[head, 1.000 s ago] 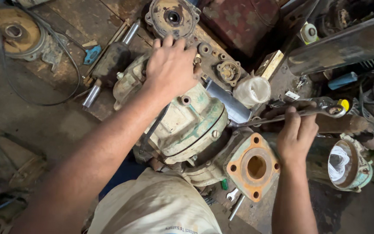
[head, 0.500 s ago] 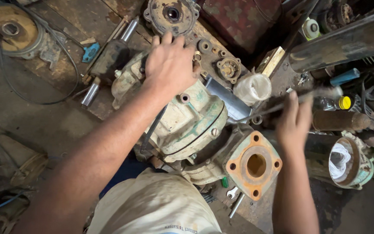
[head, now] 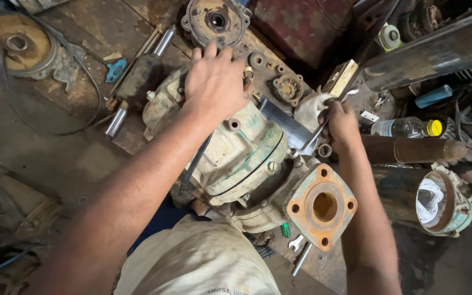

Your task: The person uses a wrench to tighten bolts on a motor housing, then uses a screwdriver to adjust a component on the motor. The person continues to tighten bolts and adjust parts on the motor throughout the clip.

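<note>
The left hand (head: 217,82) lies flat and open on top of the big pump body (head: 236,150), fingers spread, pressing down on it near the middle of the frame. It grips nothing; it only holds the pump steady. The right hand (head: 341,124) is closed tight around a thin metal wrench (head: 323,123), just right of the middle. The far end of the wrench seems to sit on something at the pump's right side, but that spot is partly hidden, so I cannot be sure what it is turning.

The pump is pale green and cream, dirty and worn, and rests on a cluttered wooden table (head: 83,22). Its rusty orange flange (head: 323,206), with a round hole and bolt holes, points toward the lower right. Just beside the right hand stands a white cup-shaped part (head: 308,112). A plastic bottle with a yellow cap (head: 405,128) lies to the right, close to a rusty pipe (head: 411,150). A round rusty cover plate (head: 215,21) sits at the top of the frame, above the left hand.

The wrench could slip off, I think, because it is thin and the metal looks greasy. Then the knuckles might bang into the flange or the pipe. The heavy pump could also roll if the flat hand lets up.
</note>
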The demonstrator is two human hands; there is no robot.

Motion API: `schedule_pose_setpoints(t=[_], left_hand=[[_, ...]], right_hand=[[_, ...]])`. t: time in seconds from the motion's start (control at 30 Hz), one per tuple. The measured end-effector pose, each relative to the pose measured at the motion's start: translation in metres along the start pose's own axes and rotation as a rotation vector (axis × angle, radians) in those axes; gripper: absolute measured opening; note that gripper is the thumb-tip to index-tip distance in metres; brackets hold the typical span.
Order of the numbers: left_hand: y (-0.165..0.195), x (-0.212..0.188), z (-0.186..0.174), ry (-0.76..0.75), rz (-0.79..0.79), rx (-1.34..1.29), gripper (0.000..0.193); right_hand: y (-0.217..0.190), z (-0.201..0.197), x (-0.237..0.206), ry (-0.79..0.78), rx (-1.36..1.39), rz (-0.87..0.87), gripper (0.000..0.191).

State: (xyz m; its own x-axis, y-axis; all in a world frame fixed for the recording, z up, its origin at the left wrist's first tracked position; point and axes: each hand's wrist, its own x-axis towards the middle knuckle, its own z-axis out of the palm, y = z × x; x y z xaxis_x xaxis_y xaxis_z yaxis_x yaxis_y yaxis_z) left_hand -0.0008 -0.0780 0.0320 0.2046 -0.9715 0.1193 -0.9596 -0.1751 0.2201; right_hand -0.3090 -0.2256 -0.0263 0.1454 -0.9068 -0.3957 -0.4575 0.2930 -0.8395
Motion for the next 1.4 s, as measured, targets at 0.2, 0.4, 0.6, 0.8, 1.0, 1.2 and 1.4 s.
schedule_pose_setpoints(t=[0.2,0.4,0.6,0.8,1.0,1.2,1.4], left_hand=[[0.001,-0.005,-0.004,-0.039,-0.022,-0.041,0.054],[0.002,-0.002,-0.006,-0.03,-0.013,0.0,0.056],[0.001,-0.002,-0.005,-0.057,-0.017,0.004,0.055],[0.002,-0.001,-0.006,-0.082,-0.019,0.007,0.056],[0.0,-0.004,-0.003,0.041,0.004,-0.007,0.053],[0.001,-0.005,-0.002,0.114,-0.011,-0.059,0.054],[-0.001,-0.005,-0.003,0.001,-0.024,-0.056,0.049]], right_hand=[[-0.044,-0.001,-0.091,0.28,-0.443,-0.694,0.015],[-0.061,-0.006,-0.139,0.296,-0.357,-0.784,0.012],[-0.084,-0.001,-0.181,0.117,-0.329,-0.693,0.013],[-0.085,-0.006,-0.204,0.038,-0.673,-0.851,0.012],[-0.037,-0.024,-0.132,0.146,-0.26,-0.773,0.017],[0.063,0.013,0.018,-0.231,0.182,0.303,0.025],[0.063,-0.006,0.028,-0.315,0.223,0.395,0.023]])
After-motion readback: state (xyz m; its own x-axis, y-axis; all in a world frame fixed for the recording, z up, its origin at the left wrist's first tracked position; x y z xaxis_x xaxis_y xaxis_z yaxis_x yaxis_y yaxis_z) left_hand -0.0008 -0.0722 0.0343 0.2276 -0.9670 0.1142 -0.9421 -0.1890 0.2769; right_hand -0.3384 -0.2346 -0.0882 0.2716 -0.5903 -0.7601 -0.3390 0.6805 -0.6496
